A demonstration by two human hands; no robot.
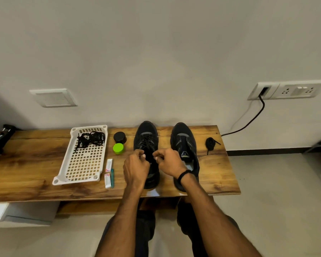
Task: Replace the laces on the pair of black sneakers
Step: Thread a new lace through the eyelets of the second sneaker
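On the table point(35, 160), at its middle, I see both hands working over the left sneaker point(146, 134), which stands with its toe toward the wall.

- Left hand point(135, 166): fingers curled, pinching the fitted lace point(146, 140) near the top eyelets.
- Right hand point(170, 161): same grip, just beside the left hand, not touching it.
- Right sneaker point(183, 143): stands alongside, unlaced.
- Coiled lace point(210, 143): lies to its right.
- White tray point(82, 169): holds a lace bundle point(92, 139), left of a black jar point(120, 137) and a green jar point(118, 148).
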